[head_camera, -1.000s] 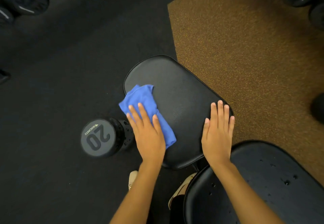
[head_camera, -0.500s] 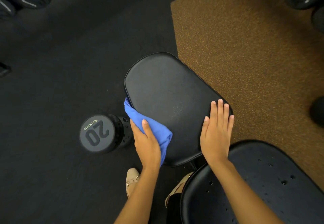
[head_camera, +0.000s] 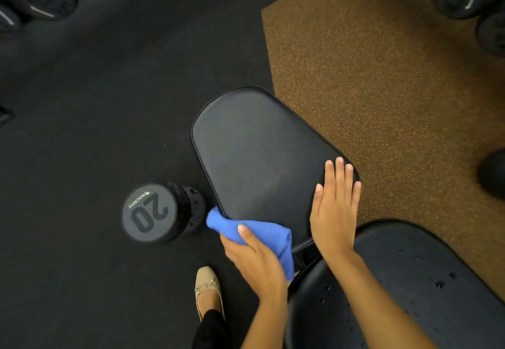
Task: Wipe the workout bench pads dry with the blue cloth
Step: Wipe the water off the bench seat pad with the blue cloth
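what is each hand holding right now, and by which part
The left hand grips the blue cloth around its bunched middle at the seat pad edge. The right hand holds nothing, resting flat on the pad.

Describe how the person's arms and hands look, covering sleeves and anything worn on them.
Both forearms are bare as far as the picture shows; no sleeve is visible. The left hand and the right hand wear no gloves, and no rings, watch or bracelet can be seen. The fingernails are short and look unpainted.
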Demonstrator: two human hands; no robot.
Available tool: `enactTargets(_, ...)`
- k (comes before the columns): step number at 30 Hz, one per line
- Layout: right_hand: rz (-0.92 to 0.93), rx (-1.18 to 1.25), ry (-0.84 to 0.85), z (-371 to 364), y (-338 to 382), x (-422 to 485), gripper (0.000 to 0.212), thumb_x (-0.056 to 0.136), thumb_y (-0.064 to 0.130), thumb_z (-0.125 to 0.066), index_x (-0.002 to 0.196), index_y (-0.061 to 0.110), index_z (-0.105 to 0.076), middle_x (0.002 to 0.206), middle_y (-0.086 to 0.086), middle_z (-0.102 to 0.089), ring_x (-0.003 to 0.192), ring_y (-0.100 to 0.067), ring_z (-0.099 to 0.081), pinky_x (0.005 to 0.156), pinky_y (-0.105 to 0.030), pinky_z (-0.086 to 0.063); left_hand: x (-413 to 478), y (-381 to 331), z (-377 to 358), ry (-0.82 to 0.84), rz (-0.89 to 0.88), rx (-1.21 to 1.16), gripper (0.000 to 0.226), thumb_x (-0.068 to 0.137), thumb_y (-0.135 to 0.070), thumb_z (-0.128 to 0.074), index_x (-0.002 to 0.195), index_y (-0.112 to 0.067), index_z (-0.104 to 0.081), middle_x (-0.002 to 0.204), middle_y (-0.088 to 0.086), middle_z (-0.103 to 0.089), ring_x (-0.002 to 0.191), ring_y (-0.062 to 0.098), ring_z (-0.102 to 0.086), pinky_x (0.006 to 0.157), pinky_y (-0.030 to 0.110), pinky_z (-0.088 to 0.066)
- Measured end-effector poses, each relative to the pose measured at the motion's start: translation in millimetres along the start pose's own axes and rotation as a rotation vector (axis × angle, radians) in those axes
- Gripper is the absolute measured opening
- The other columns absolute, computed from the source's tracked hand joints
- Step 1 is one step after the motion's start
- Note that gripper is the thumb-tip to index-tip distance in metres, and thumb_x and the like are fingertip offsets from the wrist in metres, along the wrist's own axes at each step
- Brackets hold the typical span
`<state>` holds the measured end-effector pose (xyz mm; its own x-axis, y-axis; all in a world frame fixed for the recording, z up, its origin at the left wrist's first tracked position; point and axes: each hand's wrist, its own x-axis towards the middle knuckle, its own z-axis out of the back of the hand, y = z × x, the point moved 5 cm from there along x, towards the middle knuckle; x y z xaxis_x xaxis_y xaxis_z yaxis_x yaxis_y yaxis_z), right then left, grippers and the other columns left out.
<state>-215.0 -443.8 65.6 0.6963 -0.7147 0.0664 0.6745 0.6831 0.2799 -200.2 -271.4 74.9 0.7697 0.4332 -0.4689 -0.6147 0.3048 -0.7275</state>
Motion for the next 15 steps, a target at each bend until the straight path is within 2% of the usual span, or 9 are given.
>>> enactTargets(3,-0.003,0.002,0.004,-1,0,0,0.051,0.102,0.026,-0.02,0.148,0.007,-0.03,0.157,-0.012,-0.024,0.145,-0.027,-0.018,0.117,-0.044,-0.012,22,-12,-5,0.019,-0.21,0.253,0.054,0.1,-0.034,-0.036,0.145,-0.004,-0.027,0.146,0.014,-0.038,0.133,0.03,-0.036,0.11,0.042,-0.027)
enactTargets(6,-0.004,0.005,0.003,0,1,0,0.051,0.101,0.026,-0.02,0.148,0.007,-0.03,0.157,-0.012,-0.024,0.145,-0.027,-0.018,0.117,-0.044,-0.013,36,-24,-17,-0.008,-0.404,0.537,0.064,0.097,-0.041,-0.028,0.144,0.002,-0.026,0.148,0.022,-0.033,0.137,0.039,-0.03,0.11,0.052,-0.024)
enactTargets(8,-0.001,0.009,0.003,0,1,0,0.051,0.101,0.025,-0.021,0.148,0.007,-0.03,0.157,-0.012,-0.024,0.146,-0.026,-0.018,0.117,-0.044,-0.012,35,-28,-24,-0.027,-0.558,0.716,0.064,0.097,-0.039,-0.026,0.143,0.005,-0.028,0.147,0.027,-0.03,0.136,0.043,-0.028,0.108,0.053,-0.025)
enactTargets(10,0.005,0.022,-0.003,0,0,1,0.051,0.101,0.025,-0.022,0.148,0.007,-0.031,0.156,-0.012,-0.025,0.145,-0.027,-0.018,0.117,-0.042,-0.01,18,-24,-29,0.007,-0.773,0.85,0.061,0.098,-0.037,-0.025,0.143,0.005,-0.028,0.149,0.027,-0.025,0.138,0.041,-0.023,0.112,0.05,-0.019)
enactTargets(13,0.01,0.017,-0.009,1,-1,2,0.051,0.1,0.024,-0.024,0.146,0.005,-0.033,0.155,-0.014,-0.027,0.144,-0.028,-0.021,0.116,-0.041,-0.009,-19,-16,-39,0.208,-1.107,0.969,0.059,0.099,-0.037,-0.025,0.144,0.0,-0.029,0.151,0.023,-0.024,0.14,0.036,-0.021,0.113,0.047,-0.018)
enactTargets(15,0.013,0.012,-0.008,2,-1,3,0.051,0.1,0.025,-0.024,0.146,0.005,-0.034,0.155,-0.014,-0.029,0.143,-0.028,-0.022,0.115,-0.041,-0.01,-20,-20,-43,0.294,-1.232,1.005,0.058,0.1,-0.038,-0.022,0.145,-0.002,-0.028,0.151,0.02,-0.025,0.141,0.034,-0.021,0.112,0.046,-0.02)
